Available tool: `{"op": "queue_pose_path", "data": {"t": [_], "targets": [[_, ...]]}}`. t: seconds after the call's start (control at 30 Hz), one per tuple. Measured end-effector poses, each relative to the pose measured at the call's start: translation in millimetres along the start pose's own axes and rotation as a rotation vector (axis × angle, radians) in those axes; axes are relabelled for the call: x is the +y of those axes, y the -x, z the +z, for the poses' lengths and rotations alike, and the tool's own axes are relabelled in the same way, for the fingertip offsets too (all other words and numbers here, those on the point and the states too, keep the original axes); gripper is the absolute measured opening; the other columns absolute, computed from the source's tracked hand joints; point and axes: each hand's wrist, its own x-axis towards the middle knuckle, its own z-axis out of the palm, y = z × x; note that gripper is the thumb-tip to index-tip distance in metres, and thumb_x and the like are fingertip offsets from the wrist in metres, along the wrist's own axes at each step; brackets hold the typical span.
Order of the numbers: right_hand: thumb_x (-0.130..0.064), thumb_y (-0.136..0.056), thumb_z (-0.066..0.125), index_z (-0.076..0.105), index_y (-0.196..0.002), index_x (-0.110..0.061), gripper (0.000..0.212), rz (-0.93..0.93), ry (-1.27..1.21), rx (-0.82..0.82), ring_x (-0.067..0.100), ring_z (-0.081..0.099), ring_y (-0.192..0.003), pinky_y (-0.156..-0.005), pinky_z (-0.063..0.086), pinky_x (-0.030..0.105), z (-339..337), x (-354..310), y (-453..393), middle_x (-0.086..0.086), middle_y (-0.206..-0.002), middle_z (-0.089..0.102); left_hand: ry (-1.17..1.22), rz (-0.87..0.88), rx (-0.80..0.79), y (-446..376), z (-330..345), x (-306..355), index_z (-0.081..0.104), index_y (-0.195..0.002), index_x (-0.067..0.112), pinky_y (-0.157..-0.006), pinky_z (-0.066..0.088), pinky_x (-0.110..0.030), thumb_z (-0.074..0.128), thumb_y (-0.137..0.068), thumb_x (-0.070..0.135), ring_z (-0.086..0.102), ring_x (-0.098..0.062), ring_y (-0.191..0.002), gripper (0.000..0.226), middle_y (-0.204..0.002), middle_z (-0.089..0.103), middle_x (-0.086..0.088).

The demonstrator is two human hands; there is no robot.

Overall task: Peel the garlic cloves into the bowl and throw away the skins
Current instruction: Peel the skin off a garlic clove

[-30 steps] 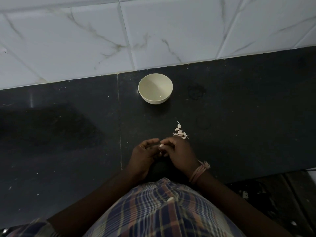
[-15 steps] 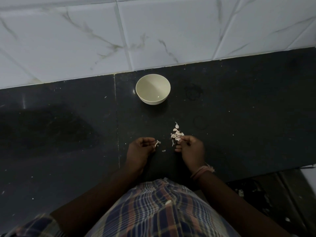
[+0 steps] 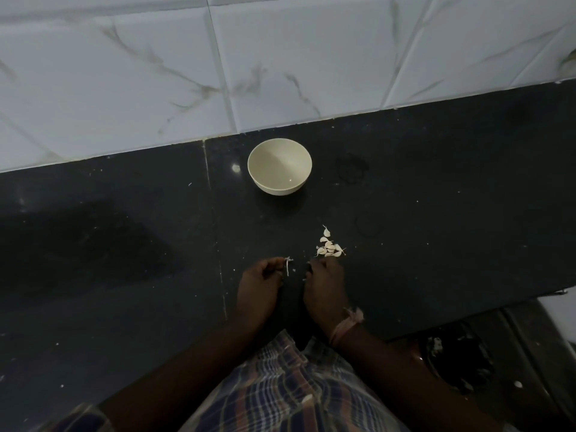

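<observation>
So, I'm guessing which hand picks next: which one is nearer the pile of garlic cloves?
Right. The right hand has its fingertips at the near edge of the pile of garlic cloves; the left hand is off to the pile's left, pinching a skin strip.

A person with bare forearms wears a plaid shirt [image 3: 290, 391] in blue, orange and white, and a pinkish thread band [image 3: 344, 325] knotted round the right wrist.

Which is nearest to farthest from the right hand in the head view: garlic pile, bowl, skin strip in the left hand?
From the right hand:
1. Garlic pile, right at its fingertips, slightly right.
2. Skin strip, to its left, pinched by the left hand.
3. Bowl, farthest, toward the tiled wall.
</observation>
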Motion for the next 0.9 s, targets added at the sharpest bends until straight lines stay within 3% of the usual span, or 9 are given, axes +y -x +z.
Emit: {"op": "queue_pose_path", "data": {"t": [0.07,0.17,0.2,0.27,0.37,0.47,0.6,0.7,0.9], "targets": [[-0.024,-0.086,0.044,0.069,-0.093,-0.002,0.034,-0.088,-0.015,-0.004,0.036,0.059,-0.083,-0.077,0.053,0.042,12,-13,-1,0.020,-0.091,0.060,-0.015,0.011,-0.009,-4,-4,2,0.074,-0.105,0.027,-0.069,0.054,-0.014,0.059,-0.094,0.003,0.073,-0.001,-0.083,0.030,-0.096,0.078,0.008],[-0.023,-0.095,0.043,0.068,-0.108,-0.001,0.036,-0.093,-0.061,-0.009,0.012,0.054,-0.086,-0.084,0.045,0.021,3,-20,-3,0.016,-0.104,0.060,0.006,-0.002,0.014,-8,-2,4,0.074,-0.107,0.024,-0.080,0.059,-0.028,0.062,-0.096,0.010,0.074,-0.007,-0.089,0.022,-0.096,0.077,0.007],[-0.022,-0.095,0.041,0.069,-0.108,-0.001,0.037,-0.084,-0.061,0.013,0.013,0.055,-0.088,-0.085,0.041,0.019,-3,-15,-6,0.015,-0.106,0.061,0.007,-0.006,0.041,-11,1,4,0.074,-0.107,0.024,-0.080,0.060,-0.030,0.063,-0.096,0.013,0.074,-0.009,-0.088,0.019,-0.095,0.077,0.007],[-0.013,-0.091,0.046,0.071,-0.098,-0.004,0.028,-0.042,-0.102,0.060,0.027,0.060,-0.093,-0.089,0.045,0.030,-17,6,-14,0.014,-0.100,0.066,-0.001,0.009,0.103,-13,9,7,0.074,-0.105,0.023,-0.077,0.060,-0.030,0.065,-0.096,0.015,0.073,-0.010,-0.084,0.015,-0.092,0.077,0.006],[-0.003,-0.087,0.055,0.069,-0.091,-0.007,0.015,-0.013,-0.044,0.113,0.031,0.060,-0.091,-0.084,0.050,0.043,-42,36,-26,0.014,-0.095,0.064,0.036,0.012,0.096,-11,25,17,0.074,-0.105,0.017,-0.068,0.058,-0.026,0.063,-0.098,0.013,0.069,-0.011,-0.076,0.014,-0.090,0.075,-0.001],[-0.001,-0.090,0.058,0.070,-0.096,-0.008,0.015,-0.016,0.003,0.062,0.030,0.059,-0.092,-0.082,0.048,0.040,-58,52,-33,0.014,-0.098,0.063,0.093,-0.014,0.016,-7,43,24,0.072,-0.103,0.012,-0.067,0.057,-0.021,0.057,-0.099,0.003,0.067,-0.012,-0.077,0.018,-0.093,0.074,-0.009],[-0.008,-0.092,0.062,0.071,-0.101,-0.008,0.013,-0.164,0.061,-0.044,0.031,0.057,-0.089,-0.080,0.042,0.037,-56,59,-36,0.014,-0.097,0.061,0.087,-0.041,0.010,-3,61,31,0.071,-0.100,0.014,-0.066,0.054,-0.013,0.046,-0.093,-0.014,0.069,-0.009,-0.079,0.037,-0.098,0.074,-0.008],[-0.014,-0.095,0.061,0.072,-0.104,-0.006,0.016,-0.199,0.081,-0.095,0.031,0.056,-0.090,-0.079,0.038,0.034,-52,57,-38,0.014,-0.098,0.060,0.120,-0.069,0.018,3,71,29,0.070,-0.097,0.013,-0.061,0.052,-0.011,0.048,-0.092,-0.014,0.069,0.002,-0.068,0.035,-0.088,0.074,0.001],[-0.015,-0.093,0.063,0.070,-0.090,-0.001,0.016,-0.211,0.107,-0.149,0.033,0.056,-0.090,-0.079,0.039,0.037,-55,63,-45,0.016,-0.095,0.058,0.150,-0.096,0.002,4,77,20,0.073,-0.105,0.009,-0.066,0.054,-0.017,0.053,-0.094,-0.005,0.067,-0.009,-0.078,0.027,-0.100,0.077,-0.008]]}}
